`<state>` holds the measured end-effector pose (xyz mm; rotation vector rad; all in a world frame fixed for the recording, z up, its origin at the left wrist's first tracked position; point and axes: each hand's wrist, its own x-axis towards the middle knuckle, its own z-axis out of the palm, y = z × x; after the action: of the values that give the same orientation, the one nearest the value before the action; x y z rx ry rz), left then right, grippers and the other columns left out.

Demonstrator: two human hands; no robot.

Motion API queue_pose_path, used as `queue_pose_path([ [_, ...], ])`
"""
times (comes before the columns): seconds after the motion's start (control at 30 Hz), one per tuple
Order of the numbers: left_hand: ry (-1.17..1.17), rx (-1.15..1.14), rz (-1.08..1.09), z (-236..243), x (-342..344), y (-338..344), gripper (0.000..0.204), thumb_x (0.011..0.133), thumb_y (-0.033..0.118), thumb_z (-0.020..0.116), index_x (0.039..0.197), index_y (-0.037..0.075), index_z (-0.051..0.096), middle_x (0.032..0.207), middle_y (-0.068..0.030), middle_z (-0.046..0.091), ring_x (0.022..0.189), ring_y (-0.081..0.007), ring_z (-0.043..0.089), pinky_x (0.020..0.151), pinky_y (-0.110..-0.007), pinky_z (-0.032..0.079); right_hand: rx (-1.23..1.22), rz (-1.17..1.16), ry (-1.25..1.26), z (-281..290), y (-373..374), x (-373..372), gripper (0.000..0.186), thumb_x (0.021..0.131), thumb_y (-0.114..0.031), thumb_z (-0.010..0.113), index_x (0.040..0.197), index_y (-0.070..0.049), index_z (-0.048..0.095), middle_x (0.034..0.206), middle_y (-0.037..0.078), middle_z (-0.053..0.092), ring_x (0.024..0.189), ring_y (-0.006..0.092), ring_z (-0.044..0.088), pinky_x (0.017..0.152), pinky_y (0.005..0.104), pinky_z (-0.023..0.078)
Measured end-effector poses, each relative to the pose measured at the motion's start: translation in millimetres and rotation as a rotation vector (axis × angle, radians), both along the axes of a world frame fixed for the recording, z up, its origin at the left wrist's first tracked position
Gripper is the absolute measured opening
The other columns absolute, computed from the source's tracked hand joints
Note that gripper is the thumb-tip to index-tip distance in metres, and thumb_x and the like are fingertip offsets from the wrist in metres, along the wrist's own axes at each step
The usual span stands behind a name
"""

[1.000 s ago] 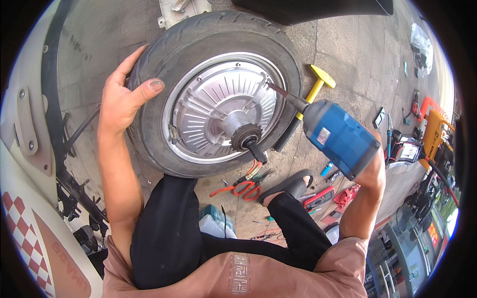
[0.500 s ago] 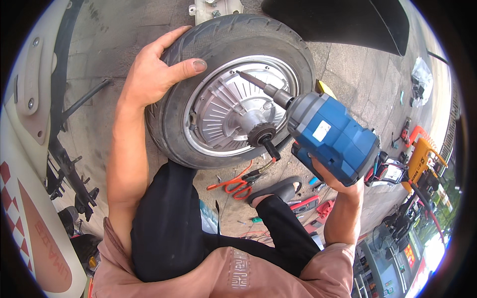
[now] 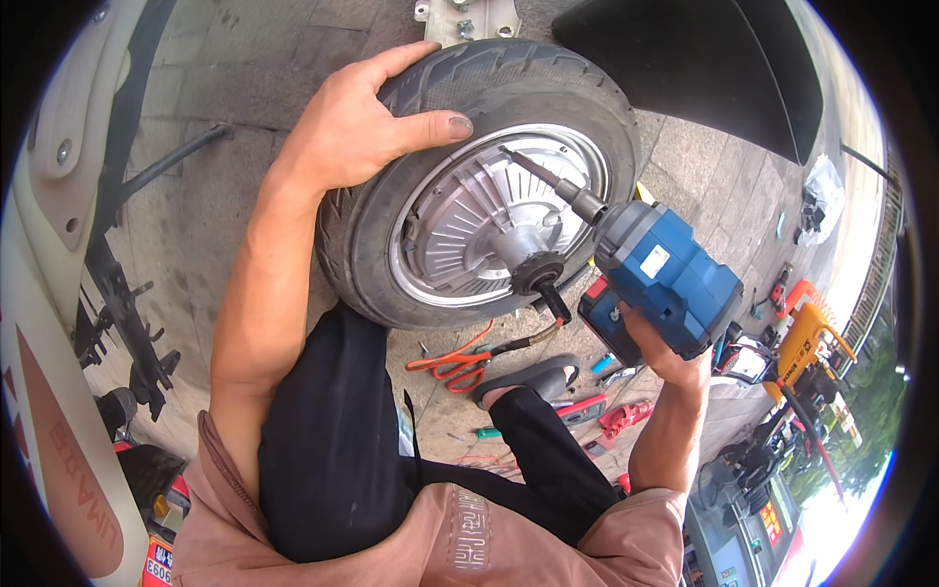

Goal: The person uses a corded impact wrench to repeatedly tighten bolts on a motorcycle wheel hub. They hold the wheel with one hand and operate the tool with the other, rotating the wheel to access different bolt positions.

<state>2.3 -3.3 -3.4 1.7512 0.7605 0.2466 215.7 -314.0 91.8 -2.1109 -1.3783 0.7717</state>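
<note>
A scooter wheel with a black tyre and a silver hub motor stands tilted before me. Its axle points toward me. My left hand grips the tyre's upper left, thumb on the sidewall and fingers over the tread. In my right hand is a blue cordless impact driver, held by its handle. Its long bit points at a screw place on the upper edge of the hub cover; whether the tip touches cannot be seen.
Orange wires hang from the axle cable. A black curved panel lies at far right, a white bracket behind the tyre. A pale scooter body stands left. A yellow-orange tool case and scattered tools lie right.
The wheel, both hands and the driver appear shifted slightly right in view, along with the surroundings. The bit still points at the hub cover's upper edge, and both grips are unchanged.
</note>
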Motion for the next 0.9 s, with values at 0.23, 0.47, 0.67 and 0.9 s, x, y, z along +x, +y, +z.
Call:
queue_pose_path([
  [0.23, -0.022, 0.014, -0.019, 1, 0, 1, 0.086, 0.069, 0.044, 0.090, 0.134, -0.004, 0.060, 0.122, -0.0217, 0.069, 0.116, -0.0268, 0.066, 0.102, -0.035, 0.048, -0.123, 0.008, 0.000, 31, 40, -11, 0.052, 0.069, -0.012, 0.079, 0.120, -0.003, 0.069, 0.097, 0.013, 0.072, 0.078, 0.0312, 0.067, 0.069, 0.0376, 0.052],
  [0.47, -0.027, 0.032, -0.010, 1, 2, 0, 0.085, 0.069, 0.042, 0.090, 0.133, -0.005, 0.060, 0.121, -0.0214, 0.070, 0.115, -0.0263, 0.067, 0.101, -0.035, 0.048, -0.125, 0.304, -0.257, 51, 73, 8, 0.055, 0.067, -0.017, 0.077, 0.119, -0.003, 0.068, 0.101, 0.014, 0.072, 0.081, 0.0320, 0.068, 0.075, 0.0383, 0.052],
  [0.67, -0.002, -0.033, -0.005, 3, 3, 1, 0.082, 0.069, 0.041, 0.090, 0.132, -0.003, 0.061, 0.118, -0.0205, 0.071, 0.109, -0.0252, 0.069, 0.098, -0.034, 0.051, -0.069, 0.208, -0.045, 30, 43, -6, 0.046, 0.070, -0.008, 0.082, 0.114, -0.002, 0.069, 0.094, 0.013, 0.070, 0.082, 0.0302, 0.072, 0.073, 0.0340, 0.056],
  [0.9, -0.035, -0.001, 0.002, 0, 1, -1, 0.083, 0.068, 0.041, 0.091, 0.133, -0.003, 0.061, 0.118, -0.0201, 0.071, 0.108, -0.0242, 0.069, 0.097, -0.034, 0.051, -0.109, 0.111, 0.044, 23, 35, -13, 0.049, 0.071, -0.010, 0.081, 0.116, 0.001, 0.067, 0.106, 0.017, 0.070, 0.090, 0.0324, 0.071, 0.078, 0.0361, 0.056],
])
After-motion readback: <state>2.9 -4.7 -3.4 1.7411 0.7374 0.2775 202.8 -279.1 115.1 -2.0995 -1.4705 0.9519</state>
